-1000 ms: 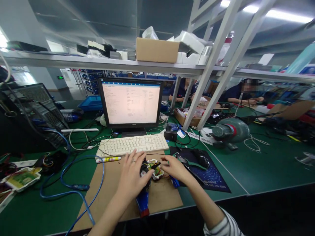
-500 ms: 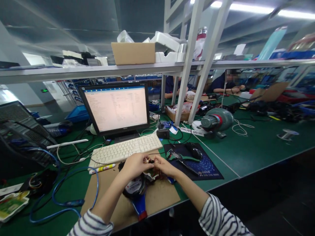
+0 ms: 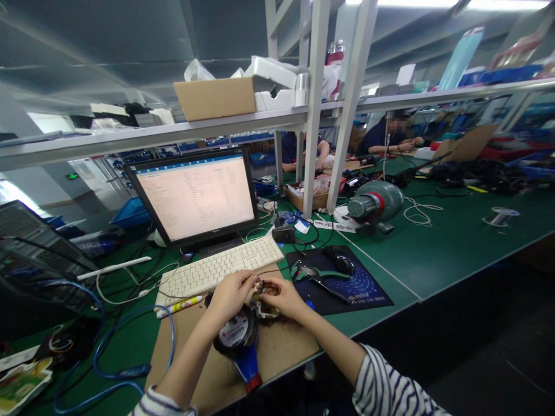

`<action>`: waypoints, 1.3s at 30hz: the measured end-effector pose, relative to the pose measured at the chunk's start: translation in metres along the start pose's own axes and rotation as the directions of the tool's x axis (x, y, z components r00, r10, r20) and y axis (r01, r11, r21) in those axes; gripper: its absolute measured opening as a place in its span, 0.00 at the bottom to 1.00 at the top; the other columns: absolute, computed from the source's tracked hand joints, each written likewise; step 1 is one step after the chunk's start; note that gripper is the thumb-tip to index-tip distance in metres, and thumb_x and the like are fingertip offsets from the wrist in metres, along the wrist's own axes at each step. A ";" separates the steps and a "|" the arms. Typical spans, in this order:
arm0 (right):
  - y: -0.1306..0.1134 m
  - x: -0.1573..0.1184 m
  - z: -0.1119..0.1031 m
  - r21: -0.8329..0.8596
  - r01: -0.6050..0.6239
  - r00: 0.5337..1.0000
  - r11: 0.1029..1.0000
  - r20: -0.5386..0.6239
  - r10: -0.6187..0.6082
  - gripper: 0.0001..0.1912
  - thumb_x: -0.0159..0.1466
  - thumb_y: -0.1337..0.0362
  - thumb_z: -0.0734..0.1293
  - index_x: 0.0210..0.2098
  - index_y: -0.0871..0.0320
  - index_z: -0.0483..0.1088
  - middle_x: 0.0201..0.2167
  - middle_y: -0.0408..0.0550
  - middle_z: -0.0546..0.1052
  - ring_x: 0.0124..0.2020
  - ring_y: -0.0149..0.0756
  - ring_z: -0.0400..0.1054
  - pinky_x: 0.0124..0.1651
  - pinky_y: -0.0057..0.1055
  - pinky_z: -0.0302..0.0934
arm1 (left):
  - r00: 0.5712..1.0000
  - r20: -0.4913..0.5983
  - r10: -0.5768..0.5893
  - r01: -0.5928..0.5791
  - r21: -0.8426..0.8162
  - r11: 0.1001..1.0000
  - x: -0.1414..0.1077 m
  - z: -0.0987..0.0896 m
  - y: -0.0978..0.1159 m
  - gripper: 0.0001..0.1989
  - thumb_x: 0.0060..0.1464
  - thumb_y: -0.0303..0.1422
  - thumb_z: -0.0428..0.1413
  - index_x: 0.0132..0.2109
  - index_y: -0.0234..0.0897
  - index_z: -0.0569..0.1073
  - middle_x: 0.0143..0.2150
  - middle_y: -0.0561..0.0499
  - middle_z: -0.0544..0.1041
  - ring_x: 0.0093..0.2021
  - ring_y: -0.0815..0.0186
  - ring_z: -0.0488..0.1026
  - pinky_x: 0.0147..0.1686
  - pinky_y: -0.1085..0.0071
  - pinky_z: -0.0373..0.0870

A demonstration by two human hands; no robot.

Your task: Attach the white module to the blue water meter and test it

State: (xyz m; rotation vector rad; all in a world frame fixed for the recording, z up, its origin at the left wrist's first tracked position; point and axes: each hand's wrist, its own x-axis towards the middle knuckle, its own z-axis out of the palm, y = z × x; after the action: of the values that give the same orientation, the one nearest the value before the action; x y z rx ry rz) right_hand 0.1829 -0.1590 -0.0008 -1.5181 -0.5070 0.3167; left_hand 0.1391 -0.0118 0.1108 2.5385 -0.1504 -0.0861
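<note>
In the head view, the small white-edged part with thin wires (image 3: 265,312) sits between the two hands, over the flat brown cardboard sheet (image 3: 195,370). The left hand (image 3: 232,296) has bent fingers, with the tips close together by the wires. The right hand (image 3: 282,296) is half curled, with thumb and fingers touching the part's right side. I cannot tell how tightly either hand holds on. The round black thing with a white label (image 3: 235,332) lies just left of the part, and the left hand is nearer to it. Its long blue plastic pipe with a red end (image 3: 247,365) points back toward the person.
</note>
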 end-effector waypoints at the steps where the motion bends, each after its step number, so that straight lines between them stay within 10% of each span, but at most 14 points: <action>1: -0.002 -0.001 0.000 -0.050 0.021 0.999 0.999 -0.033 -0.023 0.19 0.50 0.61 0.69 0.42 0.59 0.70 0.35 0.50 0.77 0.36 0.39 0.70 0.40 0.37 0.64 | 1.000 -0.001 0.005 -0.005 -0.025 1.000 0.000 0.000 0.000 0.17 0.58 0.39 0.41 0.31 0.36 0.71 0.29 0.49 0.74 0.30 0.63 0.71 0.30 0.73 0.62; 19: -0.028 0.004 -0.011 -0.340 0.243 0.968 0.908 0.028 -0.248 0.18 0.53 0.65 0.66 0.44 0.59 0.74 0.28 0.46 0.76 0.26 0.32 0.66 0.32 0.29 0.61 | 0.999 -0.038 0.032 -0.035 -0.055 0.998 -0.001 0.000 -0.007 0.11 0.53 0.37 0.47 0.32 0.36 0.71 0.27 0.50 0.73 0.30 0.62 0.70 0.31 0.71 0.62; 26: -0.038 -0.003 -0.015 -0.664 0.129 0.979 0.737 0.204 0.013 0.57 0.36 0.56 0.77 0.62 0.61 0.53 0.57 0.62 0.63 0.58 0.54 0.56 0.57 0.46 0.53 | 0.991 -0.135 0.011 -0.021 -0.066 0.998 -0.014 -0.007 -0.015 0.10 0.52 0.32 0.48 0.40 0.35 0.70 0.31 0.50 0.74 0.33 0.62 0.72 0.35 0.68 0.65; 31: -0.027 -0.008 -0.013 -0.787 0.180 0.958 0.590 0.276 0.077 0.44 0.38 0.63 0.74 0.54 0.64 0.61 0.49 0.60 0.68 0.51 0.53 0.62 0.53 0.44 0.58 | 0.974 -0.223 0.032 -0.048 -0.065 0.997 -0.025 -0.006 -0.020 0.16 0.51 0.33 0.50 0.48 0.35 0.69 0.43 0.45 0.75 0.44 0.59 0.71 0.47 0.63 0.65; 36: -0.029 -0.005 -0.018 -0.751 0.274 0.961 0.601 0.194 -0.195 0.44 0.42 0.67 0.71 0.57 0.61 0.56 0.51 0.58 0.63 0.54 0.50 0.56 0.56 0.43 0.56 | 0.970 -0.231 -0.073 0.006 -0.277 0.961 -0.025 -0.009 -0.030 0.20 0.55 0.43 0.48 0.46 0.33 0.71 0.48 0.43 0.74 0.50 0.57 0.69 0.52 0.62 0.63; 39: -0.039 0.002 -0.018 -0.727 0.363 0.878 0.583 0.058 -0.475 0.45 0.45 0.68 0.70 0.60 0.59 0.51 0.52 0.59 0.60 0.54 0.51 0.55 0.57 0.47 0.54 | 0.979 -0.161 -0.123 0.053 -0.381 0.923 -0.019 -0.014 -0.033 0.21 0.55 0.44 0.47 0.44 0.32 0.73 0.45 0.44 0.76 0.49 0.56 0.70 0.51 0.63 0.64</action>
State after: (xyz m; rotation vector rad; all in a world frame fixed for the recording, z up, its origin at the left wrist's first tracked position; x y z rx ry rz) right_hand 0.1890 -0.1751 0.0386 -2.0949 -0.9314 -0.4401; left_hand 0.1246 0.0256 0.1044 2.1543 0.0515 0.0772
